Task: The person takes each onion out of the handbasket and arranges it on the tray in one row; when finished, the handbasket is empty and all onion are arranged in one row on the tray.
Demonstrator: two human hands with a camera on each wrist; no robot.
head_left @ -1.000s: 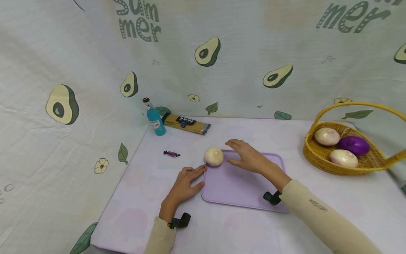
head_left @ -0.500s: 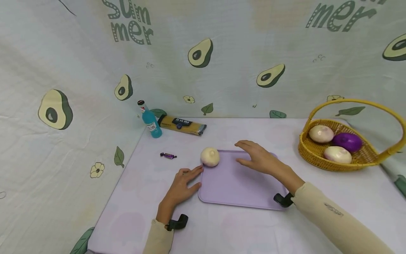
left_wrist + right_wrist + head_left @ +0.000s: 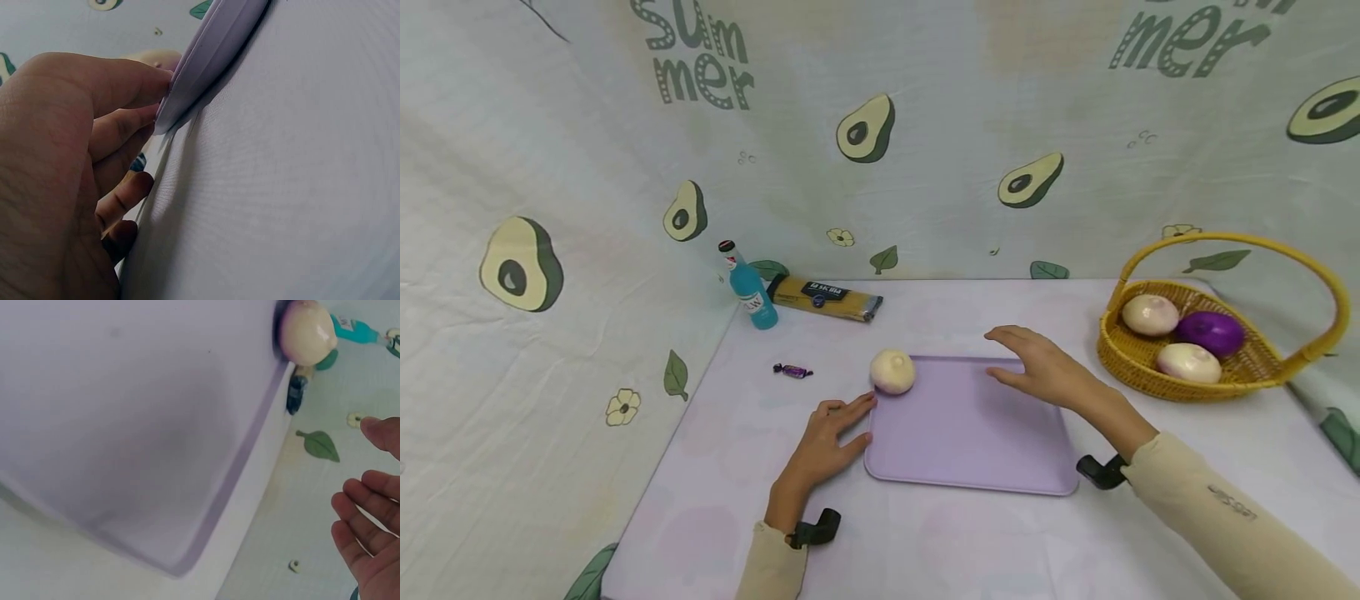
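Observation:
A pale onion [image 3: 892,372] sits in the far left corner of a lilac tray [image 3: 970,433]. My left hand [image 3: 826,442] lies at the tray's left edge, its fingers fairly straight and spread. In the left wrist view the thumb and fingertips touch the tray's rim [image 3: 206,69]. My right hand [image 3: 1037,367] hovers over the tray's far right part with nothing in it. Its thumb and fingers are apart and relaxed, as the right wrist view also shows the hand [image 3: 375,519] away from the onion [image 3: 307,332].
A yellow wicker basket [image 3: 1138,375] at the right holds two pale onions and a purple one [image 3: 1210,333]. At the back left stand a blue bottle [image 3: 752,292] and a pasta packet [image 3: 823,300]. A wrapped candy [image 3: 792,371] lies left of the tray.
My right hand has moved right, away from the onion and toward the basket's side. The left hand has stayed at the tray's edge. The head view has shifted slightly.

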